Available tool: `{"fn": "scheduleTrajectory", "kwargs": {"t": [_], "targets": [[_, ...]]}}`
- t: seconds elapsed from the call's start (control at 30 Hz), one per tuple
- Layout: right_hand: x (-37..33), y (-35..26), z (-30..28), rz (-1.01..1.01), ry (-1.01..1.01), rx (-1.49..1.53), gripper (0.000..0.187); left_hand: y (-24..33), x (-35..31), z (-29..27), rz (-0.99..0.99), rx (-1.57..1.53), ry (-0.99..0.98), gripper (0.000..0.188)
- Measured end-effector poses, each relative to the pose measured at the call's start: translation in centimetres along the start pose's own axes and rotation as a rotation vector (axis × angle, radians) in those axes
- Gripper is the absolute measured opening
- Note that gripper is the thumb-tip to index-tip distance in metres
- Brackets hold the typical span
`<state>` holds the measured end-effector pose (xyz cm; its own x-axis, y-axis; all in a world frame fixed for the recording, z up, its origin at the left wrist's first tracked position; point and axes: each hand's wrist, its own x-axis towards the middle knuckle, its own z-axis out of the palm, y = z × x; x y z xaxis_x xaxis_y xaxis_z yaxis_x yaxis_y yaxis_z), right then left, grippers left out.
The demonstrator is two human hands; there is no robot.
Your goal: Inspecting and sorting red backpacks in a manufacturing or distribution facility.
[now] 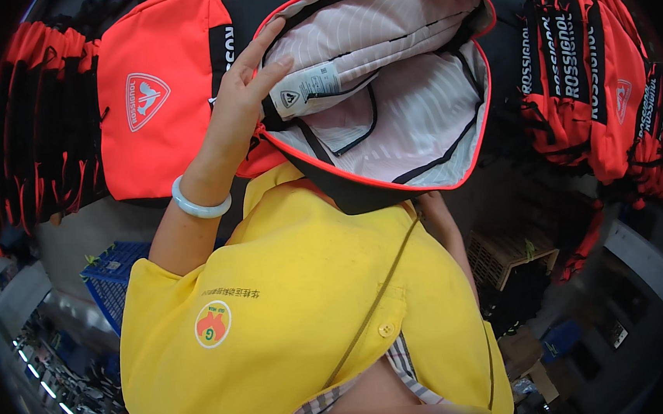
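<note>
A red and black bag (404, 135) is unzipped wide in front of my chest, its opening facing up. Pale, wavy-patterned lining shows inside, with black-bound seams, a small inner pocket and a white label (314, 88) near its left side. My left hand (248, 89), with a pale bangle at the wrist, grips the left rim of the opening, thumb and forefinger reaching over the edge. Below the bag's lower right side, part of my right hand (431, 205) shows; its fingers are mostly hidden under the bag.
Another red bag (155, 96) lies flat on the dark table to the left. Stacks of red and black bags stand at the far left (41, 129) and far right (594, 85). A blue crate (111, 279) and a brown crate (510, 255) are lower down on either side.
</note>
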<state>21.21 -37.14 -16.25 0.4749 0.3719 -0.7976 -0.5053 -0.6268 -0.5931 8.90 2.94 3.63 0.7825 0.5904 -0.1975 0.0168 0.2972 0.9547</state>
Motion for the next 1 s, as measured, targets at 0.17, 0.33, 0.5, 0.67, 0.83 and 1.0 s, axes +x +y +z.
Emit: {"fn": "scheduleTrajectory", "kwargs": {"t": [0.17, 0.33, 0.5, 0.67, 0.83, 1.0], "targets": [[0.2, 0.6, -3.6, 0.077, -0.011, -0.125, 0.036, -0.3, -1.1, -0.5, -0.058, -0.026, 0.048, 0.063], [-3.0, -4.1, -6.2, 0.089, 0.044, -0.254, 0.034, -1.3, -2.3, -1.6, -0.143, -0.016, 0.1, 0.063], [-9.5, -15.5, -9.9, -0.642, 0.557, -0.124, 0.024, -1.2, -2.9, -1.2, -0.226, -0.149, 0.078, 0.062], [-10.8, -25.4, 2.2, -0.989, 0.331, -0.329, 0.014, -2.3, -3.6, -0.9, -0.141, -0.12, 0.126, 0.066], [-8.7, -28.3, 9.4, -1.198, 0.182, -0.704, 0.021, -2.2, -4.7, -1.1, -0.121, -0.109, 0.13, 0.067], [-6.9, -29.0, 11.6, -1.437, 0.254, -0.859, 0.029, -2.6, -5.5, -0.9, -0.102, -0.082, 0.162, 0.069]]}}
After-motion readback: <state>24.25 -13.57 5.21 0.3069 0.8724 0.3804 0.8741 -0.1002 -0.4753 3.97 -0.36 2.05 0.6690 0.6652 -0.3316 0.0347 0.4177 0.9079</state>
